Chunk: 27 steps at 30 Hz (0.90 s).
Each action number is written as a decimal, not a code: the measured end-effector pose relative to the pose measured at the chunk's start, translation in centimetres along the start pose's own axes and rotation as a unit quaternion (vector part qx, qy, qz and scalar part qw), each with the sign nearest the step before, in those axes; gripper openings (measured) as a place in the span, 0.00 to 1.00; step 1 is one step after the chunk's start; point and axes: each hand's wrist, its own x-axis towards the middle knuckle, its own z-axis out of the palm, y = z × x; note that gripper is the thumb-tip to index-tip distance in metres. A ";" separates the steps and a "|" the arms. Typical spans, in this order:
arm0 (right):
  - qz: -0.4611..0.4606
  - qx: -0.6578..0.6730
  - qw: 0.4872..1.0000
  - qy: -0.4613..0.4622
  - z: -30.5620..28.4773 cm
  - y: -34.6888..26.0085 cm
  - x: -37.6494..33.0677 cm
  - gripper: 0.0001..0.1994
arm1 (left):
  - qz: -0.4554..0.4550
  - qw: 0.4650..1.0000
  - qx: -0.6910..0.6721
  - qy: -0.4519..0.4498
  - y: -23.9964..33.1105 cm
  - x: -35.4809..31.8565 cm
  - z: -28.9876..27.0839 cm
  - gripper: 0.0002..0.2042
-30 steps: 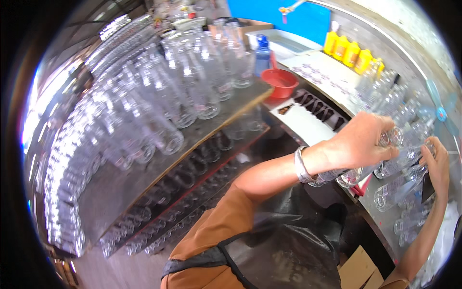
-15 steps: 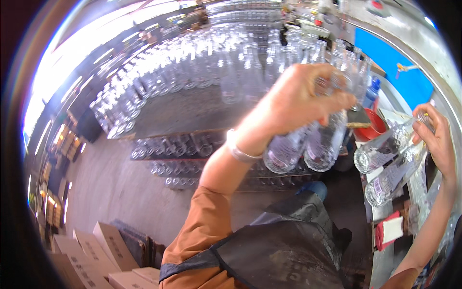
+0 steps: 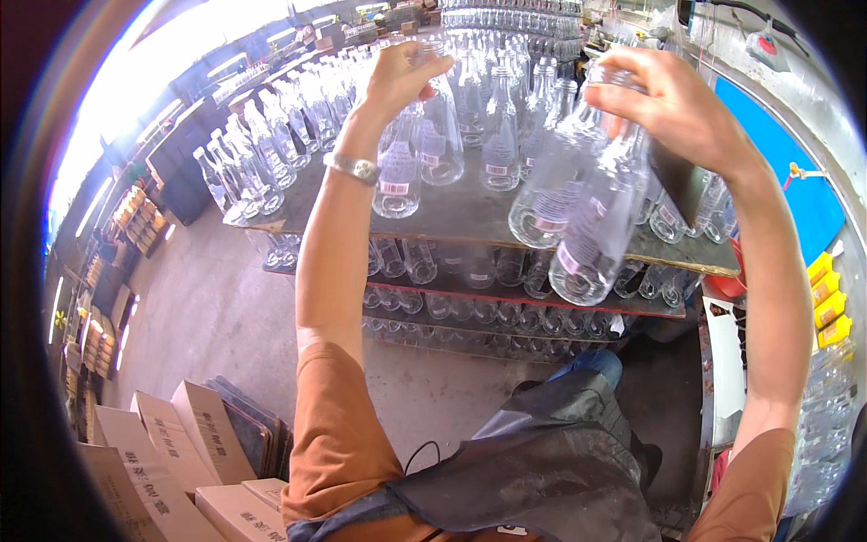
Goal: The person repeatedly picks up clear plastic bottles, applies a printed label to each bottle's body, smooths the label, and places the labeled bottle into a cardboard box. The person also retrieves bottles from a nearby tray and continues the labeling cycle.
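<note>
My left hand [image 3: 402, 79] is closed around the necks of two clear glass bottles, a nearer bottle [image 3: 396, 176] and one just behind it [image 3: 441, 140]. Both are nearly upright over the dark board [image 3: 339, 194]; whether their bases rest on it I cannot tell. With my right hand [image 3: 664, 95] I grip two more glass bottles by the necks, one bottle [image 3: 555, 199] beside another [image 3: 601, 226]. They hang tilted, bases toward the board's front edge and apart from it. Printed labels show on the bottles.
Standing bottles [image 3: 262, 154] fill the board's left and back. Below it, further layers of bottles [image 3: 479, 266] are stacked. Cardboard boxes [image 3: 167, 434] lie at lower left. To the right are a blue panel [image 3: 777, 135], yellow packets [image 3: 829, 298] and more clear bottles [image 3: 822, 425].
My left hand has moved left and away with its two bottles, over the board. My right hand has swung left from the bench at the right to the board's front edge, carrying its pair.
</note>
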 end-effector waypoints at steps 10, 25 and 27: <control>0.007 -0.063 0.995 -0.074 8.0 3.2 8.9 0.20 | -0.043 0.998 -0.036 -0.023 -9.5 6.3 4.6 0.21; -0.038 -0.063 0.995 -0.063 12.8 6.2 14.2 0.26 | 0.001 0.993 -0.092 0.074 -11.8 6.2 5.4 0.40; -0.057 -0.072 0.995 -0.049 12.7 6.4 13.8 0.28 | 0.010 0.986 -0.124 0.114 -11.7 5.6 5.6 0.41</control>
